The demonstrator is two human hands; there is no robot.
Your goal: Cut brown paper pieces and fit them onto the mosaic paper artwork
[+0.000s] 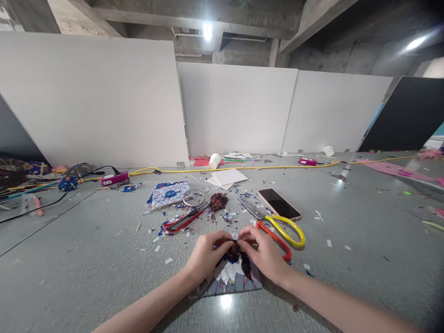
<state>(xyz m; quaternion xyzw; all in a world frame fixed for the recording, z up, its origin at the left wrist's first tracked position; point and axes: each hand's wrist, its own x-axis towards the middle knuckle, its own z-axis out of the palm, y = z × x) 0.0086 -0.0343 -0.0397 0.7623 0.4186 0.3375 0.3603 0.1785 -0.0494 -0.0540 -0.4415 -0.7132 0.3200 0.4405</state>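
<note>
Low in the middle of the view, a flat panel [227, 280] covered with white, grey and dark fabric pieces lies on the grey table [121, 273]. Over its far edge my left hand [209, 252] pinches a dark patterned fabric piece [233, 252] between thumb and fingers. My right hand [263, 249] meets it from the other side, its thumb and fingertips closed on the same dark piece. The fingertips of both hands nearly touch. A darker strip [246, 266] hangs below my right fingers onto the panel.
Beyond my hands lie a red cutter [183, 221], scissors with yellow and red handles [286, 230], a phone [279, 203], a tape roll [194, 198], a blue-and-white patterned square [169, 194], crumpled dark fabric [218, 202] and white cards [229, 177]. Scraps are scattered around. A yellow cable [194, 171] runs behind.
</note>
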